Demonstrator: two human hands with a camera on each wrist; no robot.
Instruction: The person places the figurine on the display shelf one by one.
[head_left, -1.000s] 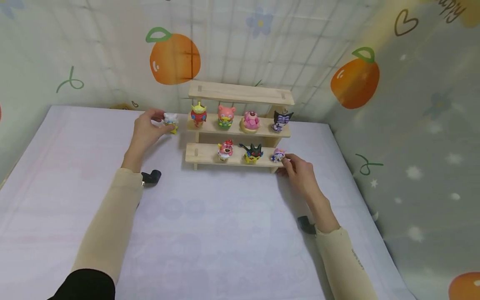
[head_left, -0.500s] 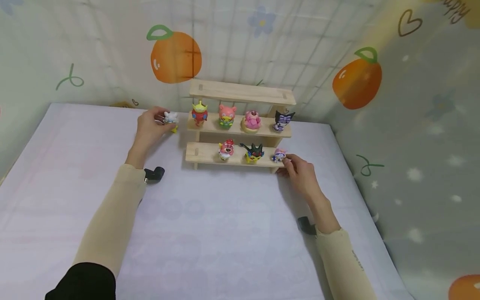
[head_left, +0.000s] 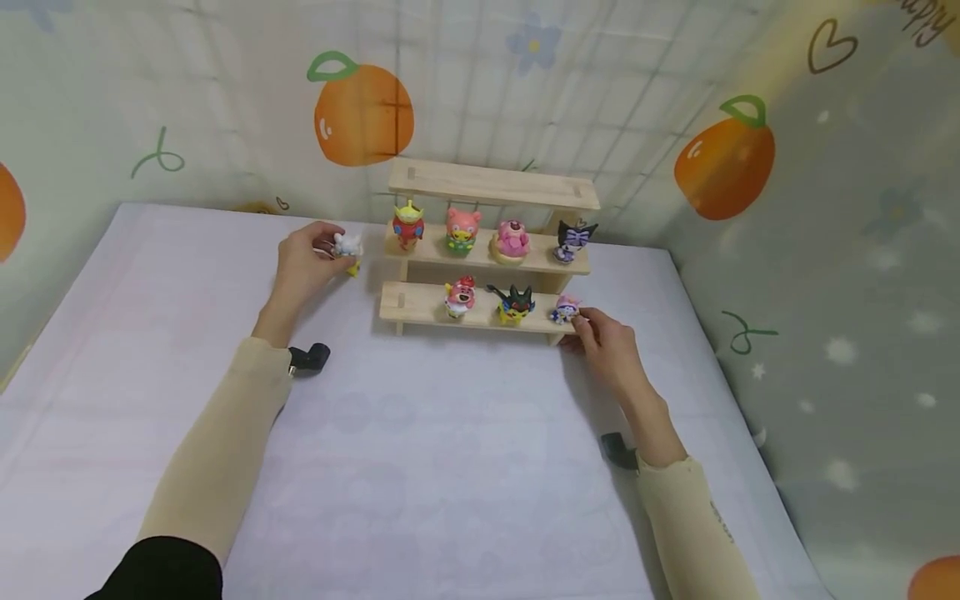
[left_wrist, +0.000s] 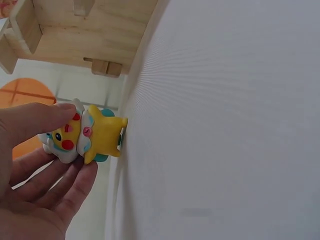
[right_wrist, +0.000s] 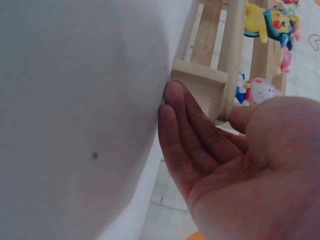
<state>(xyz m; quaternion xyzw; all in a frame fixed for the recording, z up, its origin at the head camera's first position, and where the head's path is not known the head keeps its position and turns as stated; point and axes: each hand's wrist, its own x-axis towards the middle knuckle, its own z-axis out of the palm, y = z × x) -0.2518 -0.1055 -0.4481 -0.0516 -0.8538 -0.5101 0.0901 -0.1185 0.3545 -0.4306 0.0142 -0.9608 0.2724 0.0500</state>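
Observation:
My left hand [head_left: 303,262] holds a small yellow figurine [left_wrist: 104,135] with a white hood and red cheeks. Thumb and fingers pinch its head; its feet point at the tablecloth, and I cannot tell whether they touch. It is just left of a three-tier wooden display shelf [head_left: 408,312]. At the right end of the lowest tier, my right hand [head_left: 611,346] grips the plank, thumb on its edge and other fingers by the shelf's leg [right_wrist: 197,72]. Beside that thumb stands a white-headed figurine with a pink top [head_left: 565,310].
On the lowest tier also stand a pink figurine [head_left: 460,297] and a black-hooded yellow one [head_left: 514,306]. The middle tier bears several figurines, among them a purple-and-black one [head_left: 573,242]. A white cloth [head_left: 435,467] covers the table; a patterned curtain [head_left: 480,100] hangs behind.
The head view has shifted a little. My left hand and its figurine have lowered slightly and stand a touch farther from the shelf. My right hand keeps its place at the shelf end.

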